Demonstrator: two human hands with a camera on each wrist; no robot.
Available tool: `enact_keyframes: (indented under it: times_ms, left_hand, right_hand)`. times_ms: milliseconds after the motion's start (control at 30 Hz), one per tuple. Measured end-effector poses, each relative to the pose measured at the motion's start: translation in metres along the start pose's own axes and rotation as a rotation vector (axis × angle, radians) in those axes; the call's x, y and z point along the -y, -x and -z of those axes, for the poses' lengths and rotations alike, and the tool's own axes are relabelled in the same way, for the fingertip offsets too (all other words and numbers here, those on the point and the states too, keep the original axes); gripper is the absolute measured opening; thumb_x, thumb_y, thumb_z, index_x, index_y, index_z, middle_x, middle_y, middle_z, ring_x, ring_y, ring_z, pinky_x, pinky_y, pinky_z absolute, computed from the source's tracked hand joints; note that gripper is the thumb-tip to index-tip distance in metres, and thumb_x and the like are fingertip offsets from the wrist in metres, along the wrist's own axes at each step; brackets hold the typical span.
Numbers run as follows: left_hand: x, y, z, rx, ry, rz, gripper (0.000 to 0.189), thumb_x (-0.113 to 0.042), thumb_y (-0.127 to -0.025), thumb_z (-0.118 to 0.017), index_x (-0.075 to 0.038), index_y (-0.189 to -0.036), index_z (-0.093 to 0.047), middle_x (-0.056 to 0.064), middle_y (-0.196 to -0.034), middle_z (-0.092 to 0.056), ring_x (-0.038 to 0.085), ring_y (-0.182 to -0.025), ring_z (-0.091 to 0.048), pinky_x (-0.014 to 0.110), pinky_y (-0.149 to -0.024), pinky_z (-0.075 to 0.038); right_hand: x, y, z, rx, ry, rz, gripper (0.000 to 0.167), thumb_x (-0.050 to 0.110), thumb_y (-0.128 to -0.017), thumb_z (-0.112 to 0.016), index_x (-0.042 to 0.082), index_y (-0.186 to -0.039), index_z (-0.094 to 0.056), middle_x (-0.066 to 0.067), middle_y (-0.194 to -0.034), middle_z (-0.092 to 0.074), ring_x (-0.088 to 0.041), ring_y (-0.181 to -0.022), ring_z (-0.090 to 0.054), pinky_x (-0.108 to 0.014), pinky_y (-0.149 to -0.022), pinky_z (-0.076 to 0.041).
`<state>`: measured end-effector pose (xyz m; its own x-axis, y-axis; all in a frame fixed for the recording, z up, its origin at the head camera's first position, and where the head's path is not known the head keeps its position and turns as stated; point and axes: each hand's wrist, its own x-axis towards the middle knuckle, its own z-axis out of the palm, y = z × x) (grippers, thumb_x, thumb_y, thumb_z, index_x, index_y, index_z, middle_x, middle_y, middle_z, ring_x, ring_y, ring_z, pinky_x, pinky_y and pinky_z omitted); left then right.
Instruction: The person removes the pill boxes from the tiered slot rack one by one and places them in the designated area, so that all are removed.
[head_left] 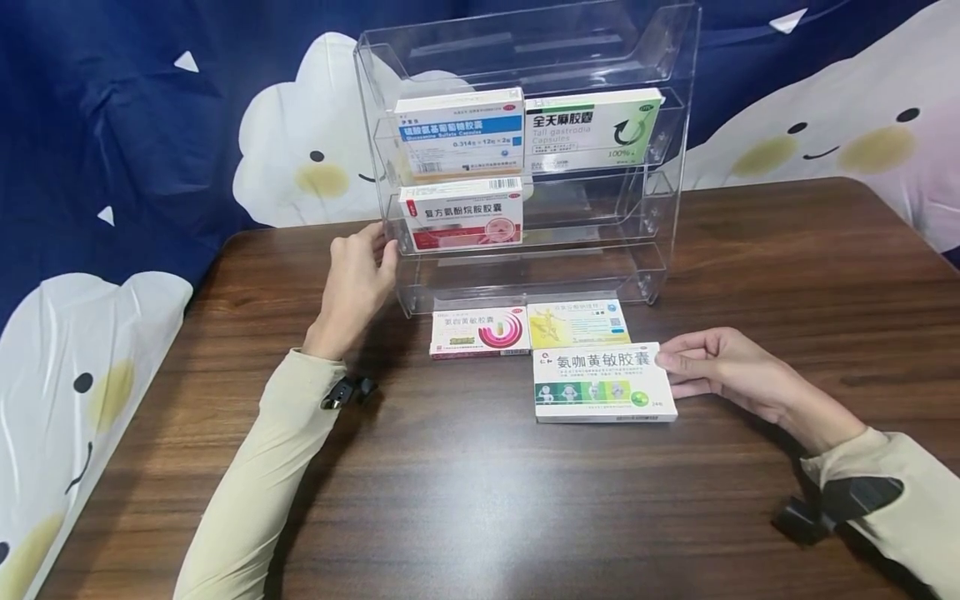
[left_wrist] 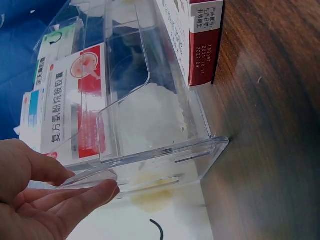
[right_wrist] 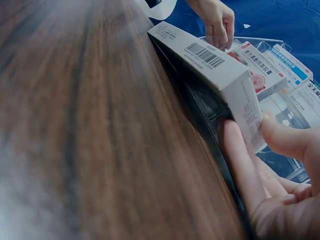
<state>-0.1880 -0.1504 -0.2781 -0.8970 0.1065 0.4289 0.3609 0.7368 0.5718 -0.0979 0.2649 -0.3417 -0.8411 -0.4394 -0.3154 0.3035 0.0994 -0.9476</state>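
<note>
In the head view my right hand pinches the right end of a white medicine box with a green strip. The right wrist view shows the thumb on one face of this box and fingers beneath it, its edge tilted off the wood. My left hand holds the left side panel of a clear acrylic display rack. Thumb and fingers pinch that panel's edge in the left wrist view. A pink-and-white medicine box and a yellow-and-white one lie side by side before the rack.
On the rack's tiers stand a blue-and-white box, a green-and-white box and a red-and-white box. The rack stands toward the back of a brown wooden table. Behind hangs a blue curtain with cloud faces.
</note>
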Motion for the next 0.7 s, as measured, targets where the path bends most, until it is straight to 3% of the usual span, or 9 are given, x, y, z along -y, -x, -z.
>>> enact_keyframes:
  times_ms: [167,400,500,700]
  left_hand:
    - [0.0,0.0,-0.001,0.009,0.0,-0.001,0.027,-0.002,-0.093,-0.053,0.013,-0.113,-0.063,0.026,-0.106,-0.067,0.031,-0.098,-0.068,0.04,-0.083,-0.056]
    - [0.001,0.001,-0.001,0.008,0.002,0.004,0.027,-0.002,-0.093,-0.053,0.012,-0.114,-0.063,0.025,-0.107,-0.067,0.031,-0.098,-0.068,0.04,-0.083,-0.056]
    - [0.001,0.002,-0.001,0.007,0.006,0.004,0.027,-0.002,-0.093,-0.053,0.012,-0.114,-0.063,0.025,-0.107,-0.067,0.03,-0.098,-0.068,0.04,-0.083,-0.056]
    - [0.001,0.001,-0.001,0.0,-0.002,0.002,0.028,-0.002,-0.093,-0.054,0.013,-0.115,-0.062,0.025,-0.108,-0.067,0.031,-0.099,-0.068,0.04,-0.083,-0.056]
  right_hand:
    - [0.001,0.0,-0.002,-0.048,0.037,-0.026,0.014,0.004,-0.095,-0.058,-0.004,-0.106,-0.062,-0.008,-0.096,-0.073,-0.02,-0.089,-0.071,-0.037,-0.078,-0.057]
    - [0.006,0.001,-0.006,-0.135,0.103,-0.064,0.043,0.008,-0.094,-0.062,-0.022,-0.121,-0.047,-0.009,-0.097,-0.073,-0.02,-0.086,-0.071,-0.037,-0.078,-0.057]
    - [0.01,0.001,-0.007,-0.157,0.143,-0.074,0.051,0.011,-0.094,-0.062,-0.023,-0.126,-0.042,-0.01,-0.1,-0.072,-0.019,-0.086,-0.071,-0.036,-0.078,-0.057]
    - [0.014,0.004,-0.009,-0.183,0.208,-0.058,0.051,0.011,-0.093,-0.064,-0.02,-0.127,-0.042,-0.01,-0.101,-0.07,-0.016,-0.085,-0.069,-0.037,-0.077,-0.058]
